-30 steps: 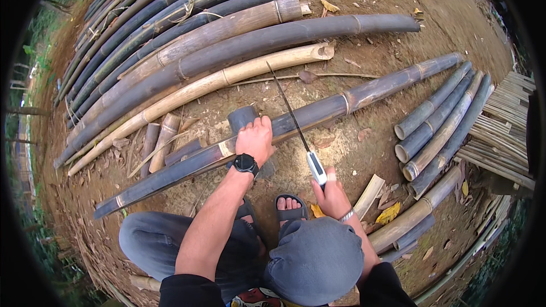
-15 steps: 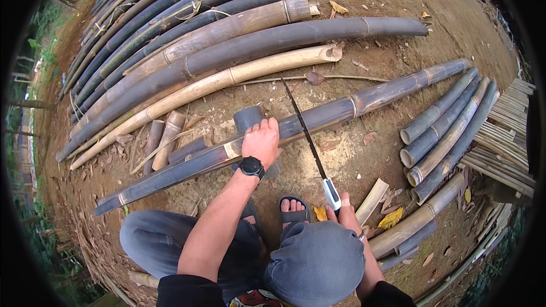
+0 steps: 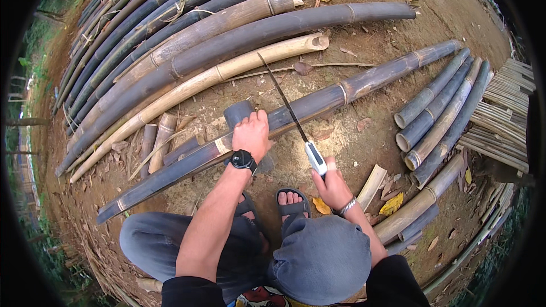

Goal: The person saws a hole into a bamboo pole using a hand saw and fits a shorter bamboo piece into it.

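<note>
A long dark bamboo pole (image 3: 375,77) lies slantwise across a short, thick bamboo piece (image 3: 238,112) on the ground. My left hand (image 3: 251,135), with a watch at the wrist, is closed over the pole where the two cross. In my right hand (image 3: 334,186) is the white and black handle of a hand saw (image 3: 290,112). Its long dark blade crosses the pole to the right of my left hand, tip pointing far left. Whether the teeth have bitten into the bamboo I cannot make out.
Several long bamboo poles (image 3: 267,34) are stacked at the far left. Cut bamboo lengths (image 3: 435,95) lie on the right, beside a slatted bamboo rack (image 3: 506,113). Short offcuts (image 3: 163,141) rest near the pole's left part. Pale sawdust (image 3: 335,146) covers the soil.
My right hand and the saw have moved forward and slightly left, so more blade reaches past the pole. My left hand keeps its grip on the pole. The whole view has shifted a little.
</note>
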A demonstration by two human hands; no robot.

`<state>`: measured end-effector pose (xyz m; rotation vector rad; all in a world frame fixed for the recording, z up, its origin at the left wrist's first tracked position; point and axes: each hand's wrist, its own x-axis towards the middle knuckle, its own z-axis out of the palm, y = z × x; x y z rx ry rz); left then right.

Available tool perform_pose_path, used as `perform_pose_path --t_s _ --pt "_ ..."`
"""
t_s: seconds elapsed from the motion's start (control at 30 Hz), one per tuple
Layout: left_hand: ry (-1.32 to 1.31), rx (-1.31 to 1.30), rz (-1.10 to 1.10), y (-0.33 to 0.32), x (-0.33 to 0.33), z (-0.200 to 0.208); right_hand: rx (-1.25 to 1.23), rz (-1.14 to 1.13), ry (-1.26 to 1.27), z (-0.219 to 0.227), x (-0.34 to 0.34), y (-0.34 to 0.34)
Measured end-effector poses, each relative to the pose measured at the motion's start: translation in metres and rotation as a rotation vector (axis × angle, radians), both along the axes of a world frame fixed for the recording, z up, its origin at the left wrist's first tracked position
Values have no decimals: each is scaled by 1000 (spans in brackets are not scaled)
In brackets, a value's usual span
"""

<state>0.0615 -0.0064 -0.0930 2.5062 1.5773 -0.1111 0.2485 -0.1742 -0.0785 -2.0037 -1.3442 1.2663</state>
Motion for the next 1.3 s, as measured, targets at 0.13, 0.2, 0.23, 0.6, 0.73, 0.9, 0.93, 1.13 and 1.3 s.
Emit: perform_pose_path --t_s 0.13,0.2,0.23,0.6,0.73,0.9,0.93,1.13,1.3 --pt "23 -38 19 1 -2 1 126 10 19 -17 4 -27" --pt "21 -41 23 2 -1 2 187 -22 62 -20 7 -73" --pt "31 -22 18 2 0 2 208 -41 88 -11 6 -80" --pt "40 16 -5 -1 0 3 159 -40 47 -9 10 -67" --pt "33 -2 2 0 2 1 163 -40 42 -14 -2 -1" --pt "22 -36 13 2 -5 0 153 -31 57 -11 1 -36" --pt "19 -31 13 5 -4 -1 240 -29 55 -23 5 -72" --pt "0 15 -21 3 6 1 159 -58 1 -16 -1 -3" --pt "27 -36 15 2 -1 3 128 -103 70 -2 3 -71"
